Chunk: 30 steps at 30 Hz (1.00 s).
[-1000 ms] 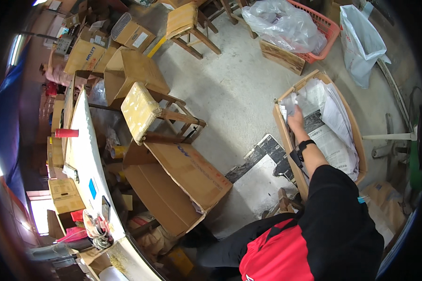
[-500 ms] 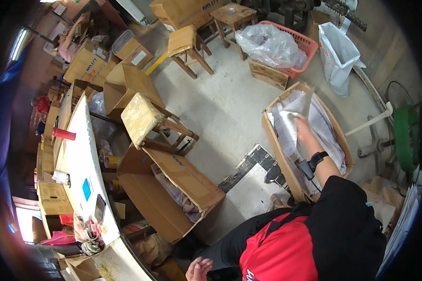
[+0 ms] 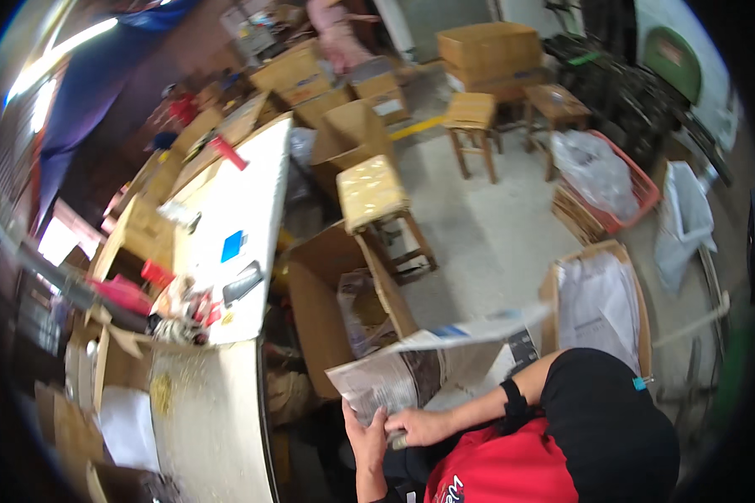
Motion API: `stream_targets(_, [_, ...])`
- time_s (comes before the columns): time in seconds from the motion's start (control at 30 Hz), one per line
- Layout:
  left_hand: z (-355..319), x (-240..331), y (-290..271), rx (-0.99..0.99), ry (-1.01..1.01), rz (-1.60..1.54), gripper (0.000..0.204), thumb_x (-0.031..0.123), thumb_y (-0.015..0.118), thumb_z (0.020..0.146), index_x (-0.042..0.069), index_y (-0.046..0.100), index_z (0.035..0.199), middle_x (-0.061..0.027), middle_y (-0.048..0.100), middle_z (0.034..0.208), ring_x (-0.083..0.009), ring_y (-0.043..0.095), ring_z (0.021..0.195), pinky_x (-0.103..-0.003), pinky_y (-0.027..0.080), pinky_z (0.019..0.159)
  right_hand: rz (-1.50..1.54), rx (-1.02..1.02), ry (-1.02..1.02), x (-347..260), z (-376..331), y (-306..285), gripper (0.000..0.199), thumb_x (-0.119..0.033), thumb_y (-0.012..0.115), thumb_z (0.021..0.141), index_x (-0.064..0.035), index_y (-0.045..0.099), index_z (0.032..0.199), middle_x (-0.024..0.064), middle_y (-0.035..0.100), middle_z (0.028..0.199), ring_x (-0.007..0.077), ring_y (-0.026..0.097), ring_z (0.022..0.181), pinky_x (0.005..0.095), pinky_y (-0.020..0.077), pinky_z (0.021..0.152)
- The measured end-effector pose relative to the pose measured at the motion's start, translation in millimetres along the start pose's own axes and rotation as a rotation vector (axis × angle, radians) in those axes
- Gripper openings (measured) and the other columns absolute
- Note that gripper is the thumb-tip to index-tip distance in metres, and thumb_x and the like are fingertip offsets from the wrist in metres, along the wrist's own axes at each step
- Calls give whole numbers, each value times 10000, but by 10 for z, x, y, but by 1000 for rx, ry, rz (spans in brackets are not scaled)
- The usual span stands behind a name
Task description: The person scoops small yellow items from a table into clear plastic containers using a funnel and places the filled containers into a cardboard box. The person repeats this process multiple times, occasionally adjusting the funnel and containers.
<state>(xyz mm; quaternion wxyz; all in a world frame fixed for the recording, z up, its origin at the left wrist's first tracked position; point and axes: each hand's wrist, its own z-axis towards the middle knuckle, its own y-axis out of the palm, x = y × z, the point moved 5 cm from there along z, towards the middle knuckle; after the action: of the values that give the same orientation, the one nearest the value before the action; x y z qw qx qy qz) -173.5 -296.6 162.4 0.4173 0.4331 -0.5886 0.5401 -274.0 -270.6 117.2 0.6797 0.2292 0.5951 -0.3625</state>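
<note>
From up here I see both hands low in the middle of the view, gripping a folded newspaper (image 3: 411, 369) close to the body. My left hand (image 3: 362, 432) holds its lower near corner from beneath, fingers curled around the edge, and my right hand (image 3: 418, 426) sits just beside it with fingers pinching the same bottom edge; a dark band is on the right wrist (image 3: 516, 402). The paper slopes up and away to the right, its far edge lifting over the floor. Beyond it, to the left, an open cardboard box (image 3: 327, 310) stands on the concrete floor (image 3: 495, 226), with clear plastic visible inside. To the right lies a shallow cardboard tray (image 3: 554, 289) holding a stack of pale sheets. A wooden stool (image 3: 373, 197) stands behind the box, and two more stools are farther back. On the left runs a long white tabletop (image 3: 243, 210), carrying a blue card, a dark phone-like item and small clutter. A red basket (image 3: 637, 189) holding a plastic bag sits at the far right.
</note>
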Motion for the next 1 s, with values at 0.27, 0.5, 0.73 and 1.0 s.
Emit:
stream_targets(0.27, [-424,260,-797,323,142,46,510,-84,504,830,-24,405,1327,-102,652,924,-138,608,873,-256,470,776,-130,-444,-72,-445,148,218,333,-291,517,912,3,592,1046,160,638,982,300,602,930,366,452,813])
stream_targets(0.5, [-957,1007,-1232,198,573,570,473,-187,463,818,-5,484,1254,-173,605,1125,-217,608,999,-330,489,858,-327,-82,-201,132,130,-9,370,-233,618,835,-86,581,1173,141,523,1265,320,449,1203,418,324,1028])
stream_targets(0.73, [-1432,1236,-1455,366,551,456,196,-124,508,803,-28,565,964,-256,605,1069,-323,631,991,-357,518,809,-77,-103,-54,825,456,-130,449,-216,647,820,-57,529,1223,151,546,1221,299,511,1145,387,384,994])
stream_targets(1.0, [-2861,1371,-2200,1016,233,585,340,-94,552,760,-42,583,1095,-167,611,1133,-282,620,1000,-307,486,842,-491,389,-526,-1130,1573,245,543,-294,522,907,9,386,1338,140,437,1334,255,381,1252,361,301,1055])
